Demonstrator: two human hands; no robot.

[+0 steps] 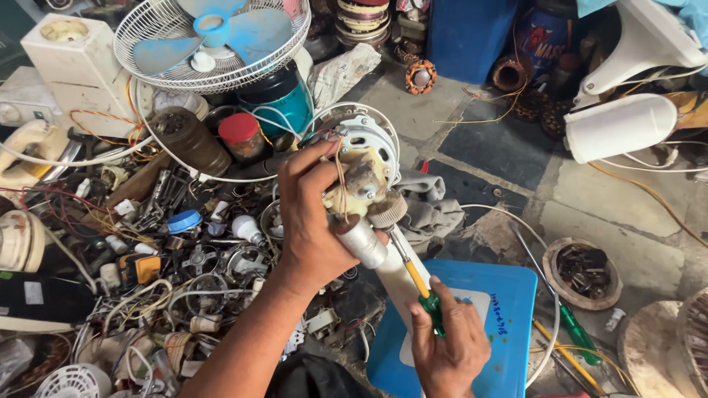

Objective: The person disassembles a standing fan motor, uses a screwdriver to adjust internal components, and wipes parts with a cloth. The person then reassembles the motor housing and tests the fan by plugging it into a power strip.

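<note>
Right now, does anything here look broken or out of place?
Yes. The fan motor in the left hand has no casing, its wires hanging loose. The right hand holds a screwdriver to it. Loose parts and tangled wires litter the floor.

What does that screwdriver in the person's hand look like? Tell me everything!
The screwdriver has a green and yellow handle and a thin metal shaft. The right hand grips the handle from below. It tilts up and left, its tip meeting the fan motor that the left hand holds, above a blue box.
</note>
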